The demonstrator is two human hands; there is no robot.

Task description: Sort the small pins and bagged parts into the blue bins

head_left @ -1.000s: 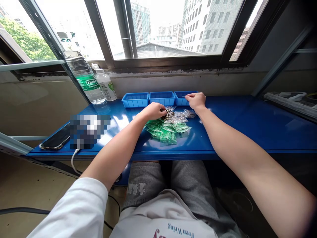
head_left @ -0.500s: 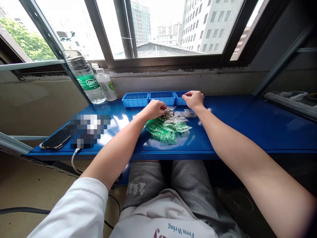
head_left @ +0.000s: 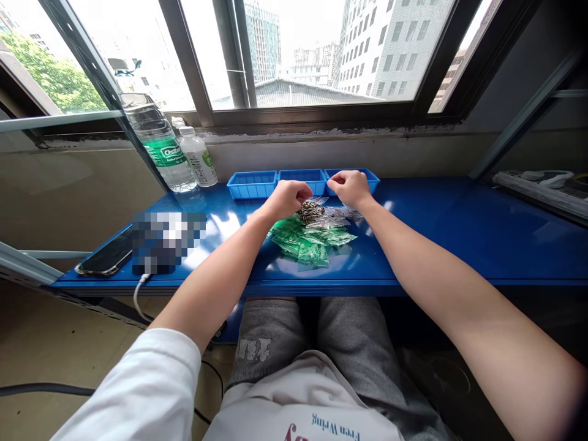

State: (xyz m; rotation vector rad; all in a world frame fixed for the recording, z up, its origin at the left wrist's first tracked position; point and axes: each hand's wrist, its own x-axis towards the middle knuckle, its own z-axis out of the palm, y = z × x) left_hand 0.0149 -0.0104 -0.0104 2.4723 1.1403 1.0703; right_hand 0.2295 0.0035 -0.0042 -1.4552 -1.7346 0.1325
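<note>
On the blue table lies a pile of green packets, with clear packets and small brass-coloured pieces behind them. My left hand is over the left back of the pile, its fingers curled and pressed together beside the brass pieces; what it holds, if anything, is hidden. In front of the right blue bin is my right hand, its thumb and fingers pinched, and nothing can be made out between them. The middle blue bin and left blue bin stand beside it.
A large water bottle and a smaller white bottle stand at the back left of the table. A phone, a blurred-out item and a white cable are at the left. Metal shelf posts flank both sides.
My right hand has moved left, from over the right bin towards the gap beside the middle bin. My left hand has risen slightly off the brass pieces, showing more of them.
</note>
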